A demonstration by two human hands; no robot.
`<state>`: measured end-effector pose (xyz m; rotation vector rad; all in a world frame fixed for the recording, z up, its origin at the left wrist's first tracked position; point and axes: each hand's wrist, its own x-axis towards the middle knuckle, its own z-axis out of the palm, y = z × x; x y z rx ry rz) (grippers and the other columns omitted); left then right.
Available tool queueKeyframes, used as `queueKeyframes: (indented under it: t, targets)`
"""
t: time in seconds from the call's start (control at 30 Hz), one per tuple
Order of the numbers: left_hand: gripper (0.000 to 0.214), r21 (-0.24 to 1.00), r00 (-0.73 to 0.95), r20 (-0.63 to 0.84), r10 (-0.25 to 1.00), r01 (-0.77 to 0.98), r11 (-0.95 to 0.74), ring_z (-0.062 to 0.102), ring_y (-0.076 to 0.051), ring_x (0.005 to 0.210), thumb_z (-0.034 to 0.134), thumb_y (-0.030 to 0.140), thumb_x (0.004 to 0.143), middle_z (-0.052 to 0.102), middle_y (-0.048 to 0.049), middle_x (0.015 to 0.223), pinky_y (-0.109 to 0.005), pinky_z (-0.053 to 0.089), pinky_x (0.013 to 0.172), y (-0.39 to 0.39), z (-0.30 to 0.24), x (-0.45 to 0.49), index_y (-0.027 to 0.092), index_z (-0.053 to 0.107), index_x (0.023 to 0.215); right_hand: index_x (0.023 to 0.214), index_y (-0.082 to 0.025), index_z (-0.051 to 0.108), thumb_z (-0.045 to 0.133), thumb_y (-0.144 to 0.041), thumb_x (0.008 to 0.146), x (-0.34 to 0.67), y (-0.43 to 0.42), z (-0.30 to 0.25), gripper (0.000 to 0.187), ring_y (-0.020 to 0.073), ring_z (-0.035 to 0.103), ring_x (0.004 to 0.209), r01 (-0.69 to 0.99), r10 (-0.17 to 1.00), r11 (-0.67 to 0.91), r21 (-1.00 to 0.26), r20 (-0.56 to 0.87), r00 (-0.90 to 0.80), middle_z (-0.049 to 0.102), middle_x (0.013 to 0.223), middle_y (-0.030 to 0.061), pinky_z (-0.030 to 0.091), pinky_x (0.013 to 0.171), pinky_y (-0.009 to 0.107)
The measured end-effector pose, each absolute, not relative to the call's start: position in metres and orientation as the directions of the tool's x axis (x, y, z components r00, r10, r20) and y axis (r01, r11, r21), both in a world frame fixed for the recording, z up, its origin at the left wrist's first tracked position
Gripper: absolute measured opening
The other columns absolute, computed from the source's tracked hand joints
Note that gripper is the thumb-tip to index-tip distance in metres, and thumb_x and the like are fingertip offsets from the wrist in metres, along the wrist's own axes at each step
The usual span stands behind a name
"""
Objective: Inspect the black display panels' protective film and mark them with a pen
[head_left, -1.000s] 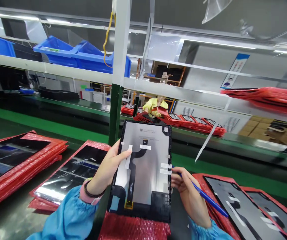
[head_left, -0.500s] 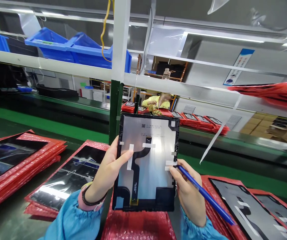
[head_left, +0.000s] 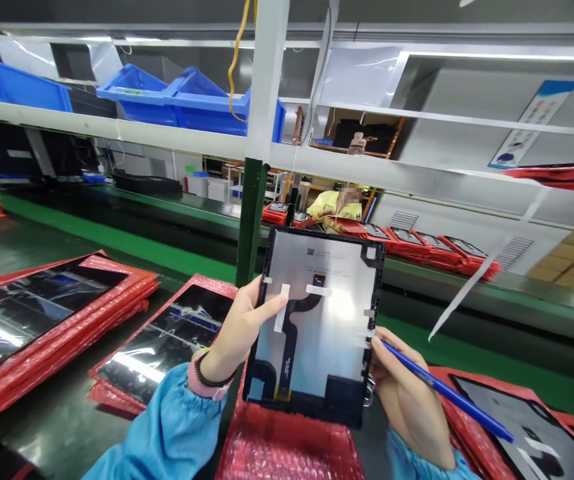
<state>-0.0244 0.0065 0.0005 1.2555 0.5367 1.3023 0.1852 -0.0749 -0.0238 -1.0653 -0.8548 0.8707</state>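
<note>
A tablet display panel (head_left: 334, 353) is held up with its silver back towards me; a black flex cable and white tape strips lie on that back. My left hand (head_left: 239, 327) is closed on its left edge, the thumb resting on the back by a tape strip. At the right edge, my right hand (head_left: 409, 393) pinches a blue pen-like stick (head_left: 461, 400), whose tip is hidden by the fingers. The fingertips there are beside or on the panel's edge; I cannot tell if they grip it. Below the panel lies a red bubble-wrap bag (head_left: 289, 443).
Stacks of glossy screens on red bubble wrap (head_left: 131, 303) lie to the left, with a nearer single-looking pile (head_left: 167, 347) beside my arm. More panels (head_left: 511, 407) lie to the right. A green post (head_left: 251, 223) stands ahead, blue bins (head_left: 207, 100) above. A co-worker (head_left: 337, 203) sits beyond.
The view has swung left, so the scene sits further right. The panel has tilted slightly, still in my left hand. My right hand stays at the panel's right edge with the blue stick.
</note>
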Motion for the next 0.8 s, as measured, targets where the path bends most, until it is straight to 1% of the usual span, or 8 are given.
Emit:
queueKeyframes:
  t: [0.07, 0.13, 0.2, 0.27, 0.33, 0.4, 0.57, 0.8]
  targets:
    - [0.015, 0.886, 0.186, 0.426, 0.885, -0.283, -0.367, 0.066, -0.016, 0.063, 0.072, 0.028, 0.078, 0.073, 0.0005, 0.074, -0.023, 0.051, 0.058, 0.004, -0.003, -0.024, 0.019, 0.071, 0.09, 0.096, -0.022, 0.073, 0.079, -0.04, 0.071, 0.183, -0.071, -0.023, 0.031, 0.0223, 0.068, 0.08, -0.127, 0.847, 0.319, -0.939, 0.222, 0.482, 0.074, 0.089, 0.0059, 0.056, 0.072, 0.031]
    - [0.015, 0.833, 0.174, 0.552, 0.815, -0.152, -0.532, 0.07, -0.022, 0.074, 0.07, 0.022, 0.079, 0.076, -0.0023, 0.08, -0.028, 0.055, 0.071, 0.002, -0.007, -0.023, 0.019, 0.075, 0.093, 0.111, -0.025, 0.068, 0.075, -0.037, 0.077, 0.179, -0.071, -0.021, 0.037, 0.0264, 0.063, 0.111, -0.136, 0.824, 0.388, -0.911, 0.278, 0.494, 0.07, 0.117, 0.0076, 0.05, 0.095, 0.039]
    - [0.03, 0.725, 0.27, 0.678, 0.684, -0.093, -0.682, 0.071, -0.026, 0.096, 0.064, 0.013, 0.081, 0.076, -0.0049, 0.101, -0.034, 0.054, 0.09, 0.003, -0.011, -0.022, 0.02, 0.074, 0.109, 0.124, -0.03, 0.06, 0.072, -0.039, 0.08, 0.176, -0.073, -0.02, 0.046, 0.0281, 0.054, 0.125, -0.259, 0.874, 0.401, -0.879, 0.282, 0.395, 0.059, 0.135, 0.0071, 0.045, 0.103, 0.046]
    - [0.044, 0.58, 0.416, 0.758, 0.502, -0.081, -0.81, 0.064, -0.026, 0.115, 0.056, 0.005, 0.082, 0.07, -0.005, 0.121, -0.037, 0.047, 0.103, 0.006, -0.014, -0.02, 0.021, 0.067, 0.121, 0.129, -0.034, 0.056, 0.069, -0.053, 0.08, 0.173, -0.076, -0.021, 0.054, 0.0305, 0.052, 0.127, -0.404, 0.943, 0.318, -0.858, 0.243, 0.228, 0.054, 0.141, 0.0071, 0.046, 0.099, 0.052]
    - [0.048, 0.433, 0.535, 0.773, 0.34, -0.055, -0.9, 0.057, -0.023, 0.124, 0.048, 0.001, 0.085, 0.064, -0.0042, 0.128, -0.037, 0.042, 0.109, 0.007, -0.014, -0.018, 0.022, 0.064, 0.124, 0.125, -0.034, 0.06, 0.062, -0.071, 0.074, 0.171, -0.08, -0.023, 0.063, 0.0324, 0.056, 0.122, -0.458, 0.974, 0.228, -0.859, 0.192, 0.124, 0.061, 0.132, 0.0092, 0.049, 0.094, 0.054]
    - [0.047, 0.316, 0.617, 0.747, 0.246, -0.004, -0.949, 0.055, -0.021, 0.126, 0.044, 0.001, 0.088, 0.064, -0.0046, 0.128, -0.036, 0.041, 0.109, 0.007, -0.013, -0.016, 0.023, 0.064, 0.125, 0.114, -0.031, 0.068, 0.059, -0.08, 0.067, 0.17, -0.083, -0.023, 0.068, 0.0329, 0.061, 0.114, -0.438, 0.976, 0.208, -0.875, 0.156, 0.152, 0.072, 0.112, 0.0107, 0.051, 0.091, 0.054]
    - [0.043, 0.034, 0.657, 0.749, 0.08, 0.083, -0.996, 0.054, -0.021, 0.126, 0.043, 0.002, 0.091, 0.064, -0.0088, 0.126, -0.035, 0.041, 0.108, 0.005, -0.011, -0.013, 0.019, 0.063, 0.125, 0.075, -0.028, 0.075, 0.074, -0.068, 0.06, 0.167, -0.088, -0.015, 0.043, 0.0343, 0.068, 0.098, -0.348, 0.937, 0.282, -0.894, 0.178, 0.301, 0.075, 0.072, 0.0079, 0.048, 0.093, 0.055]
    - [0.04, -0.133, 0.71, 0.704, -0.002, 0.129, -0.983, 0.048, -0.025, 0.131, 0.047, 0.007, 0.09, 0.063, -0.0092, 0.128, -0.04, 0.038, 0.111, 0.0, -0.013, -0.011, 0.018, 0.063, 0.125, 0.085, -0.03, 0.075, 0.074, -0.066, 0.061, 0.164, -0.086, -0.018, 0.044, 0.0365, 0.067, 0.1, -0.366, 0.958, 0.243, -0.898, 0.164, 0.235, 0.076, 0.081, 0.0093, 0.046, 0.092, 0.06]
